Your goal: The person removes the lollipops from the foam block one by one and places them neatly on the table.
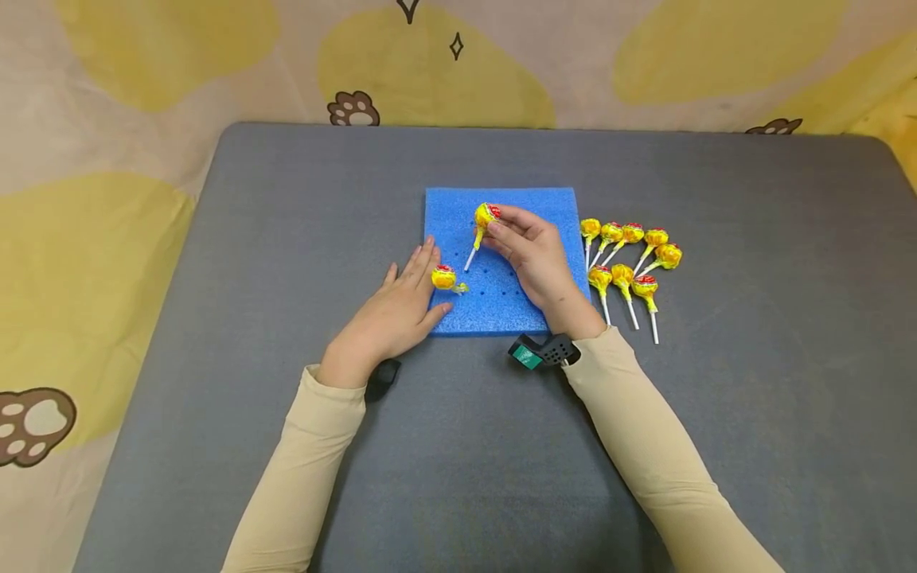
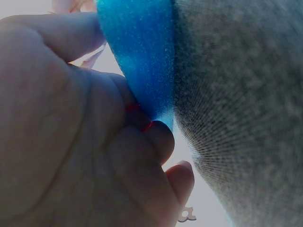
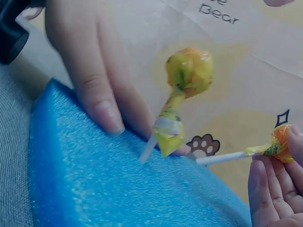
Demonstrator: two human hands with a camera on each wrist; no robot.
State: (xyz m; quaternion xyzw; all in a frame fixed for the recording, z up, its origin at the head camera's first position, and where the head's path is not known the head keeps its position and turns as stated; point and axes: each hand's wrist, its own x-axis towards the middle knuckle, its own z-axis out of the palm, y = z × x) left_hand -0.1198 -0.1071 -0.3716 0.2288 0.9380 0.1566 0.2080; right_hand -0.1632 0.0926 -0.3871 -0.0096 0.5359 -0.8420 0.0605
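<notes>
A blue foam block (image 1: 501, 314) dotted with small holes lies on the table. My left hand (image 1: 394, 310) rests along its left edge, fingers straight and thumb on the near left corner. In the right wrist view, one yellow-wrapped lollipop (image 3: 189, 71) stands in the foam by its stick, close to the left fingers (image 3: 102, 104). Over the block, my right hand (image 1: 533, 255) pinches a second lollipop (image 1: 484, 216) by its candy head. That lollipop's white stick (image 3: 220, 158) points down and left, its tip above the foam in the right wrist view.
Several more lollipops (image 1: 622, 276) lie in two rows on the grey table (image 1: 752, 358), just right of the block. Each wrist wears a black camera mount (image 1: 548, 350). A patterned yellow and cream cloth (image 1: 458, 79) hangs beyond the table's far edge.
</notes>
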